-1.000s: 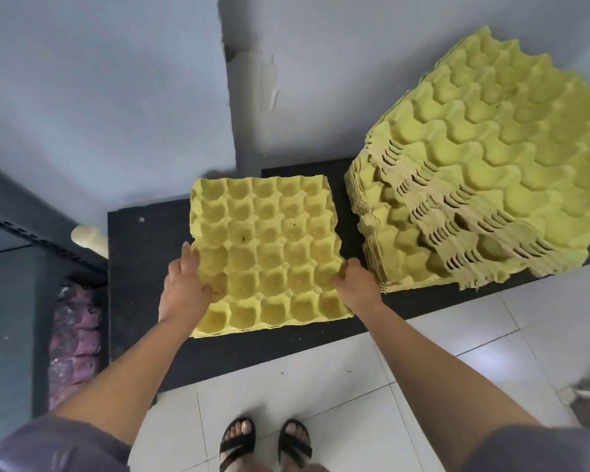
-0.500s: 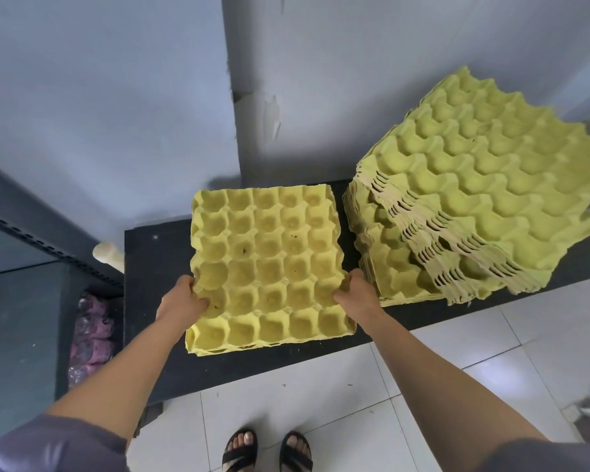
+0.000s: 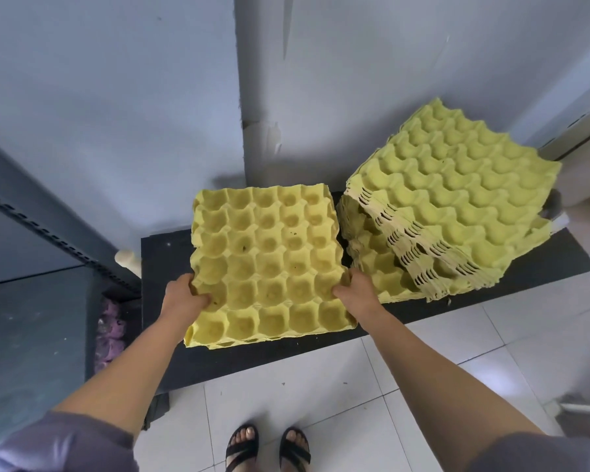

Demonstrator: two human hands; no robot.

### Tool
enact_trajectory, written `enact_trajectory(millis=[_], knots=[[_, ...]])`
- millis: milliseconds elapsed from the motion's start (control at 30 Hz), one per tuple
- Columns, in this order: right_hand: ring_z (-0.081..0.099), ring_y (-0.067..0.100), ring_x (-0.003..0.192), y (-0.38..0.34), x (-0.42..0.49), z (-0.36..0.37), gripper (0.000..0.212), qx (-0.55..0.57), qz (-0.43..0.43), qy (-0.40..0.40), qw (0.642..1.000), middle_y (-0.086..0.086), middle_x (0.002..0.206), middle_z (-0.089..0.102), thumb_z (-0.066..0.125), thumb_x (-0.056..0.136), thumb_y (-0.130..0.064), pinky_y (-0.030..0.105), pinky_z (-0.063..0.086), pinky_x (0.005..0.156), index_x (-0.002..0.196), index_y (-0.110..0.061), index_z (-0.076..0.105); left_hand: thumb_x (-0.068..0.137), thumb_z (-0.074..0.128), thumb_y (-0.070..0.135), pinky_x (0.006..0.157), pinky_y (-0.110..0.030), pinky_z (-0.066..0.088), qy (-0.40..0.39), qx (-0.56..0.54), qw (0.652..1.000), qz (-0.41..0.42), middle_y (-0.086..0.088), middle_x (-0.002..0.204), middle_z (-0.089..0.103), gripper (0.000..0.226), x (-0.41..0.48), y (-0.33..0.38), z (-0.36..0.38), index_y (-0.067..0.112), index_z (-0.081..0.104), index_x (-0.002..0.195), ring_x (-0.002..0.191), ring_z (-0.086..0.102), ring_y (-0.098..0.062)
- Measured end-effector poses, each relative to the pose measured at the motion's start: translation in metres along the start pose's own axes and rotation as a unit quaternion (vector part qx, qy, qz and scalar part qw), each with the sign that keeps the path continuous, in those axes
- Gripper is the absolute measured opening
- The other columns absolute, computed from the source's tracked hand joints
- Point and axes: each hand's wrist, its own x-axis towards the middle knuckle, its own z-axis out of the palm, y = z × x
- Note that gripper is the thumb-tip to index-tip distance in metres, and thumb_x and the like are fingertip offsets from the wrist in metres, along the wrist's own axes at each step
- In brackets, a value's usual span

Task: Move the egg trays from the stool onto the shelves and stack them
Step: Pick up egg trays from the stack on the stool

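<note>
A thin stack of yellow egg trays (image 3: 269, 260) sits over the left part of a long black stool (image 3: 321, 356). My left hand (image 3: 183, 301) grips its left edge, thumb in a cup. My right hand (image 3: 358, 292) grips its right edge near the front corner. A tall, uneven stack of yellow egg trays (image 3: 457, 206) stands on the stool's right part, its upper trays twisted against the lower ones. The gripped stack nearly touches the tall stack.
A dark metal shelf frame (image 3: 48, 229) runs along the left, with a grey shelf surface (image 3: 24, 335) below it. A wall corner (image 3: 242, 97) rises behind the stool. White floor tiles (image 3: 423, 369) and my sandalled feet (image 3: 269, 447) are in front.
My left hand went from lying flat on the tray to gripping its edge. The gripped trays look slightly larger and nearer now, and the view has tilted upward.
</note>
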Motion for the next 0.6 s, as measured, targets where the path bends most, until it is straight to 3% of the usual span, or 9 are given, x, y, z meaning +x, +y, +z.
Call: enact_trajectory(millis=[100,367,467,600], knots=[[0.055,0.030,0.102,-0.024,-0.027,-0.020,0.036,-0.011,-0.010,0.001,1.000,0.014,0.113,0.053,0.066,0.081,-0.014,0.037,0.048,0.087,0.112,-0.004,0.051,0.079,0.070,0.009,0.085,-0.044,0.050,0.007,0.006,1.000,0.017,-0.020,0.121,0.050,0.066,-0.021,0.018,-0.025,0.006,0.040,0.138,0.099,0.058,-0.034],[0.047,0.018,0.091,-0.101,-0.109,-0.083,0.032,0.020,-0.073,0.031,0.997,0.004,0.099,0.051,0.060,0.086,-0.009,0.024,0.033,0.073,0.116,-0.002,0.052,0.078,0.066,0.005,0.079,-0.039,0.046,0.065,0.000,0.996,0.056,-0.021,0.118,0.052,0.054,-0.091,0.088,-0.105,0.002,0.047,0.129,0.101,0.054,-0.037],[0.051,0.020,0.091,-0.118,-0.136,-0.105,0.031,0.026,-0.098,0.049,0.994,0.006,0.102,0.056,0.059,0.085,-0.008,0.026,0.036,0.073,0.115,-0.003,0.054,0.081,0.062,0.008,0.081,-0.040,0.046,0.079,-0.009,0.995,0.067,-0.021,0.125,0.045,0.058,-0.118,0.107,-0.126,0.007,0.043,0.135,0.091,0.053,-0.033],[0.057,0.029,0.102,-0.129,-0.175,-0.129,0.031,0.032,-0.128,0.072,0.989,0.010,0.108,0.061,0.057,0.084,-0.011,0.035,0.046,0.083,0.114,-0.005,0.055,0.080,0.060,0.006,0.089,-0.045,0.047,0.094,-0.032,0.992,0.079,-0.019,0.127,0.042,0.058,-0.160,0.117,-0.145,0.009,0.043,0.135,0.099,0.053,-0.036]])
